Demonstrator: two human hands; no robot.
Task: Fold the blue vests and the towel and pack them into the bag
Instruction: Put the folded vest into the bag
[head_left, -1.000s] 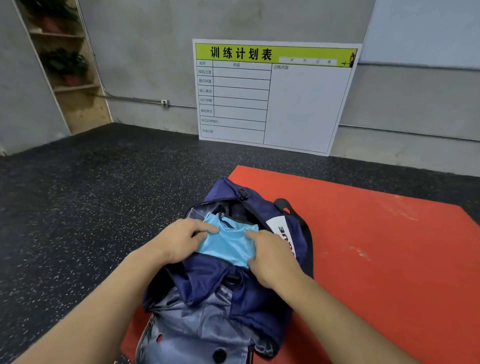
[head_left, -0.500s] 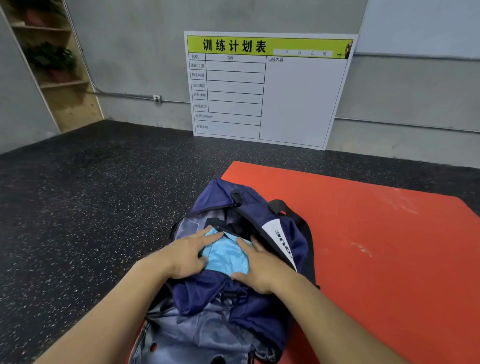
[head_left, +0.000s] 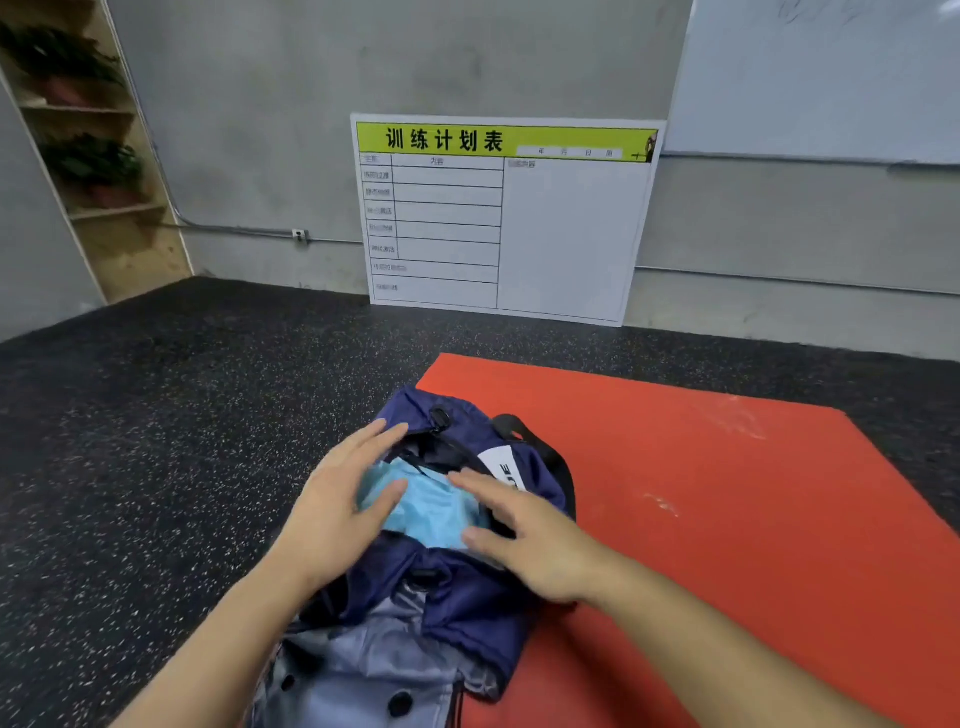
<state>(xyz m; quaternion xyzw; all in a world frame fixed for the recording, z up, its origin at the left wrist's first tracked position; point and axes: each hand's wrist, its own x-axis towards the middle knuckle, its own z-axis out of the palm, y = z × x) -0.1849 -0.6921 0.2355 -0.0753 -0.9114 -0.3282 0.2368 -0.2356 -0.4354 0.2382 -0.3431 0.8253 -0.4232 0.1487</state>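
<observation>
since the light blue vest (head_left: 426, 506) lying in the mouth of the navy bag (head_left: 467, 587) looks thin, soft and slippery, the left hand (head_left: 337, 512) and right hand (head_left: 524, 530), both flat-fingered and grasping nothing, should probably press its middle down.

Left hand (head_left: 337, 506) and right hand (head_left: 530, 535) stretched forward, fingers straight (thumbs splayed), palms down

Navy bag (head_left: 467, 597) of thin synthetic cloth, faintly sheeny, crumpled. Light blue vest (head_left: 426, 506) of smooth, matt fabric. Orange mat (head_left: 727, 519) matt, scuffed in pale patches. Black speckled floor (head_left: 156, 441) grainy, rubbery. Planning board (head_left: 566, 234) smooth, white. Shelving (head_left: 130, 244) of raw plywood.
</observation>
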